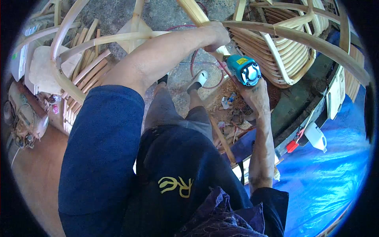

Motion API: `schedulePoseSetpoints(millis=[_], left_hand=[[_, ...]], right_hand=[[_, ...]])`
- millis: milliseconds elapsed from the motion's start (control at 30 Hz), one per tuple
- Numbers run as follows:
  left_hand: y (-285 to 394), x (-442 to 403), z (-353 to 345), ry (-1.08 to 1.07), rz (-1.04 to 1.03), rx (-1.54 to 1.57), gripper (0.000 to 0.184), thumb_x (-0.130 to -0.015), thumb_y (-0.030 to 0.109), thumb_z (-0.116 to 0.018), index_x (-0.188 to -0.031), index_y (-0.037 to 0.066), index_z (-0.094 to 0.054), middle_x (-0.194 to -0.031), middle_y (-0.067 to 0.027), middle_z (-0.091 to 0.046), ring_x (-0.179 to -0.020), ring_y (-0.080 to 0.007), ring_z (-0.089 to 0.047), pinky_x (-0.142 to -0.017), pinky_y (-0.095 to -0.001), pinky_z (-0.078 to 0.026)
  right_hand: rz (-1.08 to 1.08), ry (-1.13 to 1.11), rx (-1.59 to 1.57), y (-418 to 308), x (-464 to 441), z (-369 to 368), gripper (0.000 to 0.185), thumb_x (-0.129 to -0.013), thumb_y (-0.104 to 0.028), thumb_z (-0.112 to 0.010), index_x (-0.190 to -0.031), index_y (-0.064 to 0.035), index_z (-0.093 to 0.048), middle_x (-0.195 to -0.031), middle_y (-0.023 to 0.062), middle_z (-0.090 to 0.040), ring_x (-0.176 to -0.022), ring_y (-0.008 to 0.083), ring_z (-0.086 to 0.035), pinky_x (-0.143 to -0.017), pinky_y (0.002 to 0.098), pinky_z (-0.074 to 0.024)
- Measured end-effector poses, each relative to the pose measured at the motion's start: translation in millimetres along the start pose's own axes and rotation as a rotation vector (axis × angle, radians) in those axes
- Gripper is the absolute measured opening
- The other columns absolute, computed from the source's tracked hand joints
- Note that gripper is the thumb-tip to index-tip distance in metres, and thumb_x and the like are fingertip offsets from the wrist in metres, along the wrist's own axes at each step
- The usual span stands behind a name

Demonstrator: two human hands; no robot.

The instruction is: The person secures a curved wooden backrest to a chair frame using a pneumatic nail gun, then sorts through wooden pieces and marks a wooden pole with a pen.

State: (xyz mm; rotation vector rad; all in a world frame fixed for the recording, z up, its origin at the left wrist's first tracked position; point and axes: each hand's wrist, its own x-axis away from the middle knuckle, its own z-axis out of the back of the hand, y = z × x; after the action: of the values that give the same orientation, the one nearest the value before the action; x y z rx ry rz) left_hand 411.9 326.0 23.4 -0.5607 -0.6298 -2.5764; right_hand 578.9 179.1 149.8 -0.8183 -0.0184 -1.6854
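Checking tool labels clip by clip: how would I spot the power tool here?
Start at the stack of curved wooden pieces, upper right. At its lower left, the right grip holds the power tool. Its teal body and yellow label set it apart from those pale curves.

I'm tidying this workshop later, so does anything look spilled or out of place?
Yes: litter lies scattered among brown shavings on the floor, left of the right hand in the picture. Its white and blue bits stand out against the shavings. I see no clear damage.
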Motion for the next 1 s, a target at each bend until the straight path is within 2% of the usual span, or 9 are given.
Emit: schedulePoseSetpoints(millis=[100, 233, 267, 467, 567, 667, 700, 800, 1000], left_hand=[[0, 0, -2, 0.021, -0.009, -0.017, 0.028, -0.068, 0.015, -0.084, -0.096, 0.011, -0.081, -0.097, -0.0115, -0.078, -0.096, -0.0279, -0.075, -0.084, -0.0415, -0.059], [-4, -5, -14, 0.168, -0.066, 0.021, 0.022, -0.072, 0.023, -0.084, -0.093, 0.015, -0.081, -0.096, -0.0103, -0.078, -0.096, -0.0281, -0.075, -0.084, -0.0422, -0.06], [-4, -6, -11, 0.092, -0.011, 0.09, 0.034, -0.071, 0.021, -0.085, -0.102, 0.01, -0.081, -0.111, -0.0103, -0.078, -0.104, -0.0303, -0.074, -0.09, -0.0415, -0.06], [2, 6, 7, -0.044, -0.027, -0.054, 0.039, -0.07, 0.021, -0.086, -0.107, 0.013, -0.081, -0.116, -0.0079, -0.077, -0.11, -0.0269, -0.073, -0.09, -0.0395, -0.06], [1, -11, -22, 0.084, 0.043, -0.081, 0.025, -0.073, 0.022, -0.081, -0.098, 0.02, -0.081, -0.105, -0.0057, -0.077, -0.105, -0.0283, -0.073, -0.092, -0.0506, -0.056], [10, -12, -40, 0.249, 0.19, -0.227, 0.022, -0.079, 0.025, -0.077, -0.1, 0.023, -0.08, -0.113, -0.0052, -0.073, -0.115, -0.0303, -0.066, -0.105, -0.0682, -0.041], [11, -20, -50, 0.25, 0.232, -0.226, 0.032, -0.084, 0.026, -0.071, -0.116, 0.023, -0.074, -0.129, -0.0068, -0.064, -0.128, -0.0317, -0.055, -0.109, -0.0783, -0.025], [26, 18, -56, 0.556, 0.364, -0.117, 0.052, -0.083, 0.025, -0.071, -0.134, 0.024, -0.063, -0.141, -0.0096, -0.054, -0.139, -0.0305, -0.045, -0.114, -0.073, -0.025], [88, 143, -75, 0.601, 0.701, 0.366, 0.092, -0.073, 0.015, -0.08, -0.156, 0.021, -0.04, -0.159, -0.0159, -0.033, -0.15, -0.0389, -0.031, -0.118, -0.0673, -0.023]], right_hand=[[-0.044, -0.076, -0.009, -2, -2, 3, 0.041, -0.088, -0.023, -0.082, -0.119, -0.0004, -0.069, -0.107, 0.0169, -0.076, -0.103, 0.0281, -0.073, -0.089, 0.0402, -0.0552], [0.019, -0.076, -0.073, 16, -19, 5, 0.042, -0.087, -0.017, -0.08, -0.123, -0.0017, -0.066, -0.114, 0.0128, -0.073, -0.106, 0.0254, -0.069, -0.095, 0.04, -0.0526], [0.06, -0.077, -0.073, 11, -20, 10, 0.041, -0.087, -0.016, -0.079, -0.124, -0.0021, -0.066, -0.114, 0.0127, -0.073, -0.105, 0.0255, -0.069, -0.095, 0.0397, -0.0526], [-0.063, -0.14, -0.077, -24, -17, 17, 0.044, -0.087, -0.023, -0.081, -0.126, -0.0053, -0.068, -0.112, 0.0205, -0.074, -0.112, 0.0285, -0.072, -0.093, 0.0401, -0.0548], [0.002, -0.094, -0.019, -2, -26, 7, 0.045, -0.085, -0.026, -0.082, -0.124, -0.0071, -0.069, -0.113, 0.021, -0.074, -0.114, 0.0332, -0.071, -0.093, 0.0424, -0.0544], [0.119, -0.125, -0.098, -1, -29, 11, 0.045, -0.086, -0.027, -0.082, -0.124, -0.0077, -0.069, -0.115, 0.0201, -0.074, -0.112, 0.034, -0.071, -0.092, 0.0429, -0.054], [0.104, -0.132, -0.091, -6, -27, 13, 0.045, -0.086, -0.027, -0.082, -0.124, -0.0076, -0.069, -0.115, 0.0201, -0.074, -0.112, 0.0335, -0.071, -0.092, 0.0426, -0.054], [0.119, -0.096, -0.137, -2, -23, 16, 0.041, -0.086, -0.032, -0.081, -0.116, -0.0055, -0.072, -0.107, 0.021, -0.075, -0.102, 0.0336, -0.074, -0.087, 0.0436, -0.055], [0.12, -0.12, -0.077, 15, -29, 13, 0.039, -0.087, -0.034, -0.078, -0.107, -0.0008, -0.074, -0.097, 0.0238, -0.076, -0.099, 0.0368, -0.075, -0.081, 0.0446, -0.055]])
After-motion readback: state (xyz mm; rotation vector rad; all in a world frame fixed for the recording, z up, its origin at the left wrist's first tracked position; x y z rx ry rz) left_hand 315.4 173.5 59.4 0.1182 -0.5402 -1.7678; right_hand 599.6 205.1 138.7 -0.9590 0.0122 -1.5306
